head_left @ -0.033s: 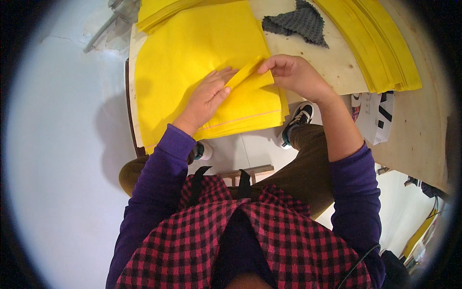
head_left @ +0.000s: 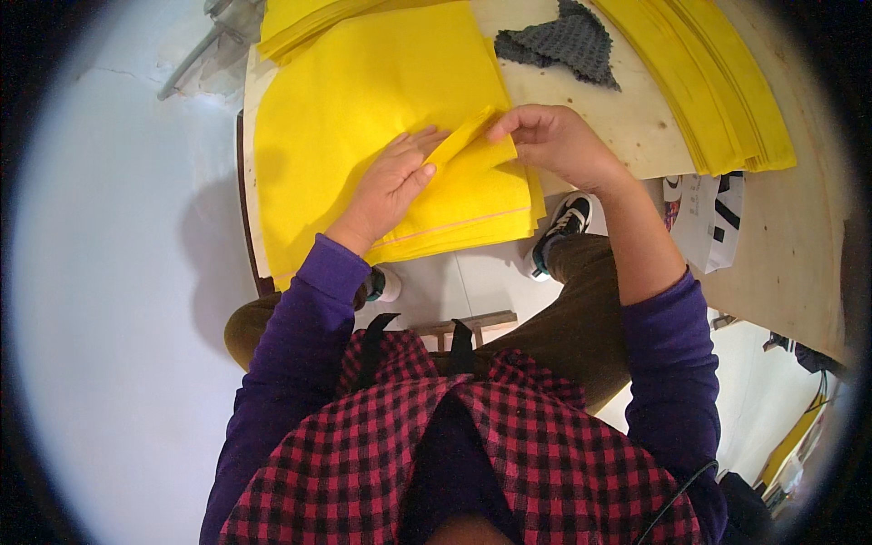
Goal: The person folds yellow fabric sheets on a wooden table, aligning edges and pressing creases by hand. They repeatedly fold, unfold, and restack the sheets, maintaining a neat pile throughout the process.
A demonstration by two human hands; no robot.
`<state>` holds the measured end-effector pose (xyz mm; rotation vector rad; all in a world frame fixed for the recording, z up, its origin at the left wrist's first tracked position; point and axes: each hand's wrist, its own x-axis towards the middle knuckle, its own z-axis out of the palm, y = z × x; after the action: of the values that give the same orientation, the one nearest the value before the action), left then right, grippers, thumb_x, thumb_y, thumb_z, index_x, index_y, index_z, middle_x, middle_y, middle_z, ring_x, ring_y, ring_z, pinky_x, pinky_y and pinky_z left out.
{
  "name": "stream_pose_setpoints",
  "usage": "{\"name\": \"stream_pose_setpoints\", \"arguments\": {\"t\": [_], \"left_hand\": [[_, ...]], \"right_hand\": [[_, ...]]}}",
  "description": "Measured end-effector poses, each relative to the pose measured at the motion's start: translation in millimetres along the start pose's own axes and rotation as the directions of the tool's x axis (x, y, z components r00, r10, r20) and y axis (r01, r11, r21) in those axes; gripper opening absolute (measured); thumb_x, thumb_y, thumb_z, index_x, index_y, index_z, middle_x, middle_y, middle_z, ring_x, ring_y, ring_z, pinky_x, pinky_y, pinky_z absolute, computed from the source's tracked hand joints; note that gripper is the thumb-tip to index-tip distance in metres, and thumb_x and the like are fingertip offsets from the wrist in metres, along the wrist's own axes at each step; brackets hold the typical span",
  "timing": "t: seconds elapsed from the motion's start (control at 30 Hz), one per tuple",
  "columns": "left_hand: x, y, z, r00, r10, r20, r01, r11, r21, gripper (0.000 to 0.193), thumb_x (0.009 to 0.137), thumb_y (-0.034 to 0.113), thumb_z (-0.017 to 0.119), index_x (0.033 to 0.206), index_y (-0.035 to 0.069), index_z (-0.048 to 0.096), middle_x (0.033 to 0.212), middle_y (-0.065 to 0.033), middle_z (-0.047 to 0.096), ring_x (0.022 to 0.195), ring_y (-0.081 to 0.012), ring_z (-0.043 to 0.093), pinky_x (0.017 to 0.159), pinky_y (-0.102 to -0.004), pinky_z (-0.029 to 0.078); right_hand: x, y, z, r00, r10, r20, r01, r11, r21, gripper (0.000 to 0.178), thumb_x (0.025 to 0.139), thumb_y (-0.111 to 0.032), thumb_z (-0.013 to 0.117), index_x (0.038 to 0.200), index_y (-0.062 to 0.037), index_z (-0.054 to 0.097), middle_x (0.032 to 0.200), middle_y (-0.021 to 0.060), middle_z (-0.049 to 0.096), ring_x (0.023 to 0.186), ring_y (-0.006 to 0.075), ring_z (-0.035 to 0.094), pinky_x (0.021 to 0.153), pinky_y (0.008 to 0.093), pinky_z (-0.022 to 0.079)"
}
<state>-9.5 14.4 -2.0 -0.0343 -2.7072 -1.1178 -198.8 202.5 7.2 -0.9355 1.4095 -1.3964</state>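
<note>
A stack of flat yellow cloth sheets [head_left: 363,91] lies before me, with a thin pinkish line along its near edge. My left hand [head_left: 391,182] rests flat on the top sheet, fingers stretched out, its thumb beside a raised fold [head_left: 461,141]. The fold hides part of the left fingertips. At the right end of that fold, my right hand [head_left: 549,141] pinches the lifted cloth between thumb and forefinger; its other fingers are curled and partly hidden.
A crumpled dark grey textured cloth [head_left: 563,45] lies on the pale wooden table [head_left: 590,118]. Long folded yellow cloths [head_left: 704,82] are stacked at the far right. Below them stands a white printed bag [head_left: 708,218]. A pale wall [head_left: 118,272] rises on the left.
</note>
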Motion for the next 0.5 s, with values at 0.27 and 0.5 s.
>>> {"name": "stream_pose_setpoints", "arguments": {"t": [0.27,0.5], "left_hand": [[0,1,0,1.000,-0.011,0.003,0.011,1.000,0.007,0.040,0.097,0.025,0.044,0.130,0.003,0.050,0.135,-0.0116,0.052,0.131,-0.0309,0.041,0.111,-0.0451,0.026],[0,3,-2,0.999,0.048,0.008,-0.048,0.999,0.021,0.042,0.096,0.027,0.046,0.131,0.004,0.049,0.134,-0.0132,0.052,0.131,-0.0313,0.042,0.110,-0.0459,0.027]], "right_hand": [[2,1,3,0.996,-0.044,-0.071,0.026,0.972,-0.235,0.008,0.081,0.000,0.067,0.088,0.0000,0.064,0.092,0.0004,0.064,0.084,0.0081,0.058,0.080,0.0228,0.047],[9,-9,16,0.967,-0.146,-0.211,0.061,0.930,-0.363,0.011,0.084,-0.009,0.070,0.087,-0.0007,0.065,0.077,-0.0041,0.061,0.071,0.0035,0.053,0.065,0.0202,0.045]]}}
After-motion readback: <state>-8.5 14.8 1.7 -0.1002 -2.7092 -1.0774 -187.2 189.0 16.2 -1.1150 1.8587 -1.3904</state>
